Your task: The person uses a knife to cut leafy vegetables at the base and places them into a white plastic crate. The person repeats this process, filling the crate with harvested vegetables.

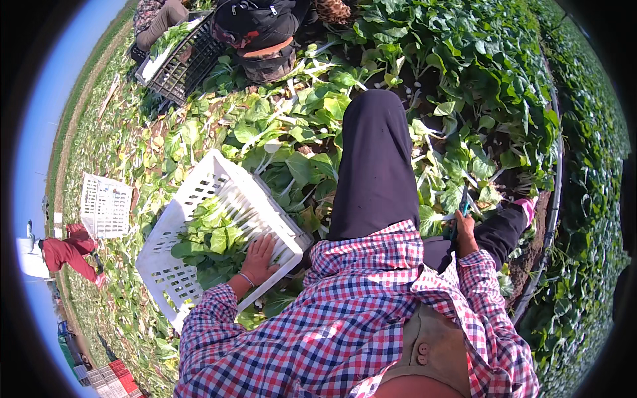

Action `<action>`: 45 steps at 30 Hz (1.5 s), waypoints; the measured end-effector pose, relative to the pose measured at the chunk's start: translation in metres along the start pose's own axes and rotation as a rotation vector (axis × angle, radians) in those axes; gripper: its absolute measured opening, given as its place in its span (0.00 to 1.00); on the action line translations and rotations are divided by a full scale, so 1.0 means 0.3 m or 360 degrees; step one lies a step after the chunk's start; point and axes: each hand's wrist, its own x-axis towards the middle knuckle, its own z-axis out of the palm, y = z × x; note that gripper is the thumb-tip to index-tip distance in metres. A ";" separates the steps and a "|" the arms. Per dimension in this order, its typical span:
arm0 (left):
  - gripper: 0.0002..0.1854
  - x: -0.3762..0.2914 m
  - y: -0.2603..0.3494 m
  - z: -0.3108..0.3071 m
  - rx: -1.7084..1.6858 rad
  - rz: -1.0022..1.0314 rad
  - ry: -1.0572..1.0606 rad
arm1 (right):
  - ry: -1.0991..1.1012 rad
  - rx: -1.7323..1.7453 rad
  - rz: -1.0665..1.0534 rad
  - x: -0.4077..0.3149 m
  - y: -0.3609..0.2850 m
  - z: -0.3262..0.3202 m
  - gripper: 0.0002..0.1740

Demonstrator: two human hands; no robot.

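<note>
My left hand lies spread, palm down, on leafy greens inside a white plastic crate at my left. The greens lie with their pale stalks in a row against the crate's right side and their leaves inward. A silvery bracelet circles the left wrist. Beside my bent right leg, my right hand is closed around a blue-green handled cutting tool, its dark blade pointing away from me. The tool's exact kind cannot be told.
Cut leaves and stalks litter the ground. Standing greens grow ahead and right, beyond them a pale hose. People work near a black crate at the top. Another white crate and a person in red trousers are far left.
</note>
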 end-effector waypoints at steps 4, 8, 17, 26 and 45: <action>0.45 0.025 -0.039 0.069 0.0214 -0.0011 -0.0074 | 0.0030 -0.0089 -0.0168 -0.005 0.012 0.033 0.10; 0.31 0.103 -0.132 -0.090 -0.0918 -0.0158 -0.0083 | 0.0119 -0.0067 -0.0174 -0.010 0.012 0.042 0.11; 0.29 0.392 0.040 -0.411 -0.2469 -0.1264 0.1133 | -0.0005 0.0153 -0.0122 -0.008 -0.012 0.049 0.10; 0.12 0.427 0.054 -0.427 -0.2608 -0.1631 0.1207 | 0.0023 -0.0081 -0.0032 0.053 0.022 0.066 0.13; 0.19 1.958 0.293 -0.908 -0.3045 -0.0743 0.0498 | 0.0081 -0.0090 0.0405 0.129 -0.052 0.088 0.18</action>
